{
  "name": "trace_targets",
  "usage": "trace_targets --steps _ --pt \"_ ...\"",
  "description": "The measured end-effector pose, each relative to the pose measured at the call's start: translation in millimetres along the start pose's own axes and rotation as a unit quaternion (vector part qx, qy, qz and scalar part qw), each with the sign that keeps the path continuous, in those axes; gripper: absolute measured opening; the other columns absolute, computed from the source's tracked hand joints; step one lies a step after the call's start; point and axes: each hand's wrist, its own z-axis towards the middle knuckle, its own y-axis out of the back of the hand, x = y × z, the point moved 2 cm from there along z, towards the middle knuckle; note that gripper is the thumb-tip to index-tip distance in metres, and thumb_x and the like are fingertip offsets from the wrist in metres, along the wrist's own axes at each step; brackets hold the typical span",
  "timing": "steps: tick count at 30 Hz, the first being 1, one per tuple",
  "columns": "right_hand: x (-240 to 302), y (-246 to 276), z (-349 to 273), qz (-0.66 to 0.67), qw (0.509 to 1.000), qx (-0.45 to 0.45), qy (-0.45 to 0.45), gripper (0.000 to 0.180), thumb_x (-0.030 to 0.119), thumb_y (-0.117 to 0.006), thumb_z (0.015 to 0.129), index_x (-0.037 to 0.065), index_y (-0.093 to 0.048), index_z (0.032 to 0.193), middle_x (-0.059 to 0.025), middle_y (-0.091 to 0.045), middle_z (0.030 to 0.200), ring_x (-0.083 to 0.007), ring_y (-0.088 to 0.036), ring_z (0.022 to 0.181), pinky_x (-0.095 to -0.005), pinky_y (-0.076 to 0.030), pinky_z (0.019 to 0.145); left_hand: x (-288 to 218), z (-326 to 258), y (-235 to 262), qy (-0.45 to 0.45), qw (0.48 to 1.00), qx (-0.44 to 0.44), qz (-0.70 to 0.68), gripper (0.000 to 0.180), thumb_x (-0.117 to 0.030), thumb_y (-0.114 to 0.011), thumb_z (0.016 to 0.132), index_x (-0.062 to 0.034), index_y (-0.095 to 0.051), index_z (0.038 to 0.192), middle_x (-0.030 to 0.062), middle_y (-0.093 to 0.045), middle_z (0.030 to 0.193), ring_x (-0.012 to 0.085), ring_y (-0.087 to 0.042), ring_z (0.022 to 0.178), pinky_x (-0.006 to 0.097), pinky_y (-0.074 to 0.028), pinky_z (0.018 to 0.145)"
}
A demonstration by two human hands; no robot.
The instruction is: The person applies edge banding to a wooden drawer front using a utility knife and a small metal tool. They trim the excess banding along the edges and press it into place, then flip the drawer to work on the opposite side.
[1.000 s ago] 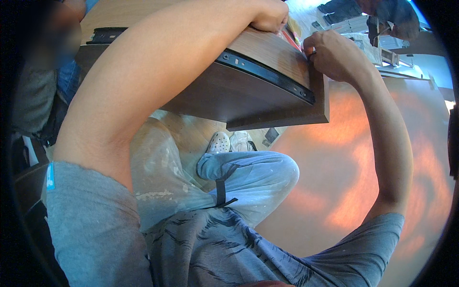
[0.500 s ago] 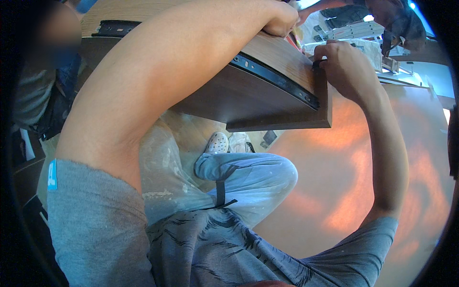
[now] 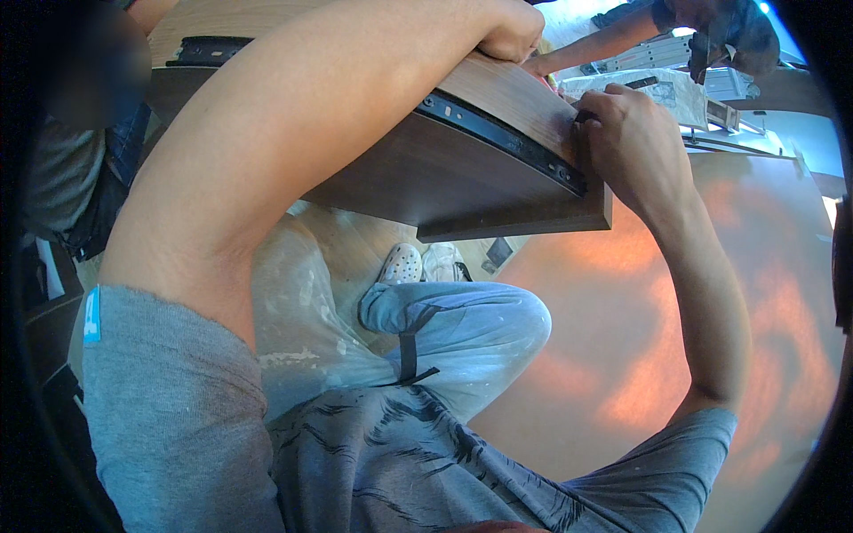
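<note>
Noted at right: broad brown board (image 3: 569, 382), patched with orange light. Found ahead of the torso: wood panel (image 3: 511, 89), black slide rail (image 3: 498, 137) along its near side, long axis running from upper left to lower right. Nearer to the rail's right end: right hand (image 3: 635, 142), beyond the corner, fingers closed about a small dark piece (image 3: 584, 116), apparently pinched. At the far edge: left hand (image 3: 515, 34), knuckles bent; cannot tell closure or hold. Just beside: co-worker's hand (image 3: 538, 66). Containers: none identified with certainty.
</note>
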Motion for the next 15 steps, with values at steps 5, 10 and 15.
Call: trace_targets --steps 5,10,15 --pt "-2 -3 -1 -0.013 1.000 0.006 -0.007 0.018 0.009 -0.064 0.091 -0.001 -0.078 0.098 -0.0230 -0.076 0.097 -0.0390 -0.077 0.087 -0.0483 -0.063 0.079 2 4 0 -0.015 1.000 0.009 0.017 0.024 -0.012 -0.074 0.087 0.0027 -0.080 0.104 0.0237 -0.078 0.101 0.0390 -0.075 0.092 0.045 -0.057 0.079" --pt "3 -1 -1 -0.013 0.995 0.090 -0.049 0.019 0.007 -0.061 0.094 0.000 -0.078 0.099 -0.0247 -0.074 0.099 -0.0419 -0.073 0.093 -0.0509 -0.059 0.086 2 0 -2 -0.025 0.999 -0.006 0.025 0.023 -0.011 -0.073 0.086 0.0022 -0.080 0.103 0.0236 -0.078 0.100 0.0391 -0.075 0.092 0.045 -0.057 0.079" --pt "11 8 -4 -0.005 0.995 0.099 -0.026 0.017 0.008 -0.064 0.093 -0.004 -0.075 0.095 -0.0268 -0.074 0.095 -0.0432 -0.074 0.091 -0.0514 -0.060 0.084 3 1 -6 -0.034 0.999 -0.019 0.027 0.021 -0.010 -0.072 0.086 0.0018 -0.079 0.102 0.0235 -0.078 0.100 0.0393 -0.075 0.093 0.045 -0.057 0.080"
